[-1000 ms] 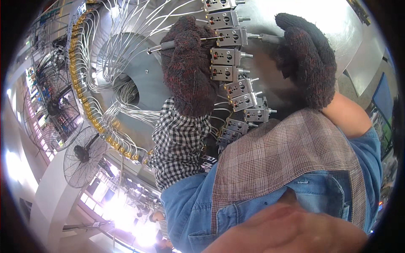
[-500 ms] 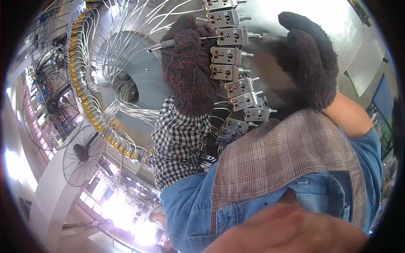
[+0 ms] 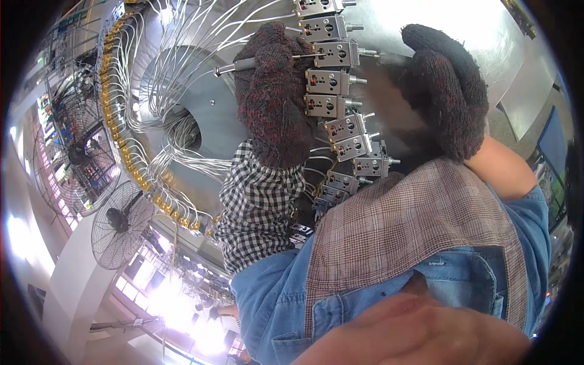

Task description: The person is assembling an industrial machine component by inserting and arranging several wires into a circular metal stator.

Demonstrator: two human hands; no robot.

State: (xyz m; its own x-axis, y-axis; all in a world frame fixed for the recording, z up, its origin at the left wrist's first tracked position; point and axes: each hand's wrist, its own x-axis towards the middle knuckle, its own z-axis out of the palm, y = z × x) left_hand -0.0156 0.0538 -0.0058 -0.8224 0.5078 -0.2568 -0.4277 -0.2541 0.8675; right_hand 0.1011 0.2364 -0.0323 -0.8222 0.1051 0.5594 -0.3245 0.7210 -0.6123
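Note:
My left hand (image 3: 274, 97), in a dark knitted glove, is closed around the grey handle of a thin screwdriver (image 3: 245, 64). Its slim metal shaft points right and reaches the face of a small metal switch box (image 3: 334, 55) with a threaded stem. Beyond that stem, on the right, my gloved right hand (image 3: 453, 91) has its fingers stretched out and close together, with nothing visible in them. More such metal boxes (image 3: 325, 82) stand in a curved row between my hands. The left fingertips are partly hidden behind the glove's back.
Bundles of white wires (image 3: 201, 159) run through a hole in the grey round plate (image 3: 213, 121) to a curved row of brass fittings (image 3: 121, 149). A bright metal surface (image 3: 486, 36) lies beyond my right hand. Standing fans (image 3: 121, 216) are at the left.
My right fingertips have dropped slightly toward me. The left hand and screwdriver stay almost in place at the same box.

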